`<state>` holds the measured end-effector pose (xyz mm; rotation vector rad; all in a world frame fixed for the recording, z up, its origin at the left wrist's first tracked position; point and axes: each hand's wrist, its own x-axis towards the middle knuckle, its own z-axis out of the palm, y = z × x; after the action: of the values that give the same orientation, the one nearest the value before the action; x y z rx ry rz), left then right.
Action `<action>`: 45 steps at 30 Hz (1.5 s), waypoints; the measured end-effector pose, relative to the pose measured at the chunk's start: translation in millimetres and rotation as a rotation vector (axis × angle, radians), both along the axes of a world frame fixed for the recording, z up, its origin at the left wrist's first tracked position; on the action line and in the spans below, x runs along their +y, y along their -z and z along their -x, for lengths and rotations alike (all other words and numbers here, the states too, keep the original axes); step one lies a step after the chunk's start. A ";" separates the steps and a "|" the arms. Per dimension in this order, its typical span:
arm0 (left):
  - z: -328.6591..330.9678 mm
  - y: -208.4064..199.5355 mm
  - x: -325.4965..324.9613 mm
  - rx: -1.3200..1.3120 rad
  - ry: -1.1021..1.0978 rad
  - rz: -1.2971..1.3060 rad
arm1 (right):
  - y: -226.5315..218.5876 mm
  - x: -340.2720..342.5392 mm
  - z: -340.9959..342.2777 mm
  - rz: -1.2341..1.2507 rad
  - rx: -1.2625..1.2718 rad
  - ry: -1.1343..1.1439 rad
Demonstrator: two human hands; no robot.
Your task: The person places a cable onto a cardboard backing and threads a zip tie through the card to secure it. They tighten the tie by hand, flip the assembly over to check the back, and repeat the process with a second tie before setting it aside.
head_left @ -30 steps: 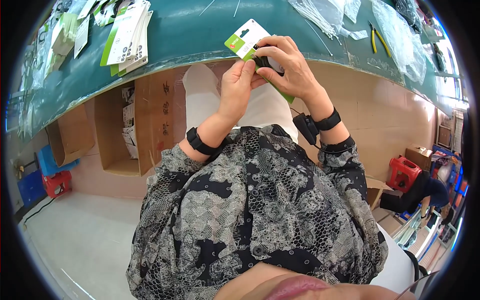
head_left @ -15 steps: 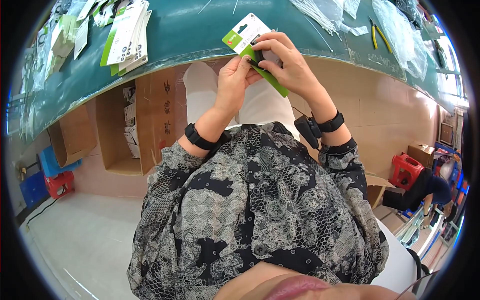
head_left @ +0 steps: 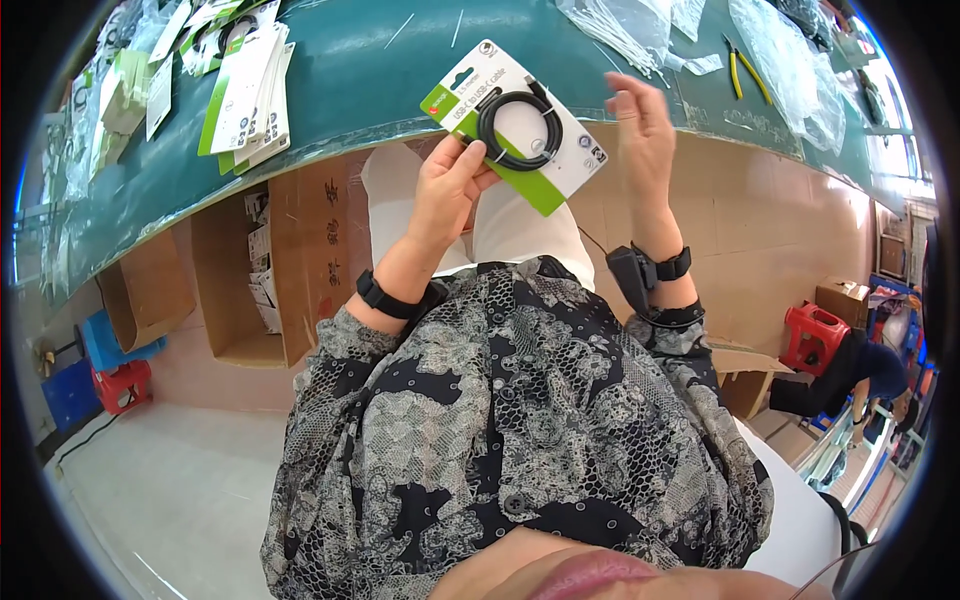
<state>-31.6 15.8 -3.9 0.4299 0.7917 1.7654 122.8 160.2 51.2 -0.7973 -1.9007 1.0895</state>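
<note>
Below, white packets (head_left: 264, 285) in a cardboard box (head_left: 222, 285); left hand (head_left: 449, 190) in pinch on cable card (head_left: 524, 129), right hand (head_left: 644, 138) half-uncurled, empty

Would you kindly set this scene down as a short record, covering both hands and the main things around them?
Left hand: grips the card at its near left edge
Right hand: raised to the right of the card, apart from it
Cable: black, coiled, on the card's front
Bench: green
On bench, left: stack of cards
On bench, right: white ties, pliers with yellow handles
Left of the legs: open brown box, white packs inside
</note>
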 end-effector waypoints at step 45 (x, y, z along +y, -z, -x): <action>3.9 -7.0 -11.8 -0.021 0.026 0.212 | 25.5 -58.6 19.4 -0.755 -0.277 -0.248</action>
<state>-35.5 4.0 3.1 0.2786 0.9430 1.6387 103.5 101.7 25.7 -0.2890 -2.4469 0.3225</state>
